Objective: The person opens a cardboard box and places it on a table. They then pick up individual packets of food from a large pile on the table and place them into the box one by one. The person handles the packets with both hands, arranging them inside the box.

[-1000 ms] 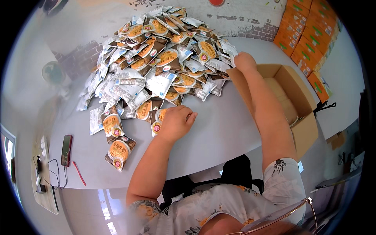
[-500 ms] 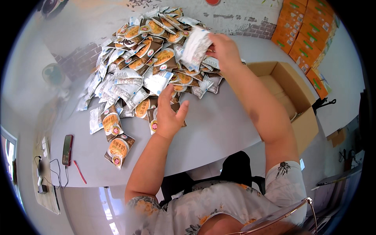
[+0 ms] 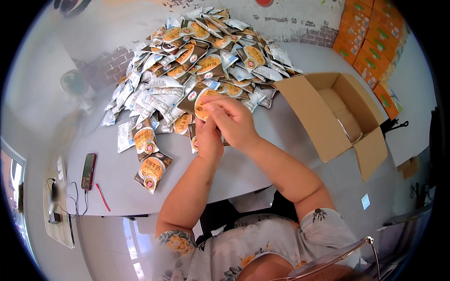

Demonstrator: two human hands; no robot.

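Both hands meet in front of a big heap of packets (image 3: pixel 161 91), pillow-shaped, some brown and orange side up, others white side up. Between them is a brown packet (image 3: pixel 191 101) with an orange round print, tilted up over the near edge of the heap. My right hand (image 3: pixel 233 122) is closed on its right part, fingers bent over the front. From below, my left hand (image 3: pixel 209 139) grips its lower edge; the right hand partly covers those fingers. Closer to me, two packets lie face up, one packet (image 3: pixel 153 171) partly overlapping another packet (image 3: pixel 146 139).
An open cardboard box (image 3: pixel 323 124) with flaps spread stands right of the heap. Orange cartons (image 3: pixel 370 42) are stacked at the far right. On the left of the grey table (image 3: pixel 126 196) lie a phone (image 3: pixel 88 171) with a cable and a thin red strip (image 3: pixel 102 197).
My right hand has come back from the far right of the heap with a packet to my left hand. The left hand, spread before, now grips it. The view has shifted slightly.
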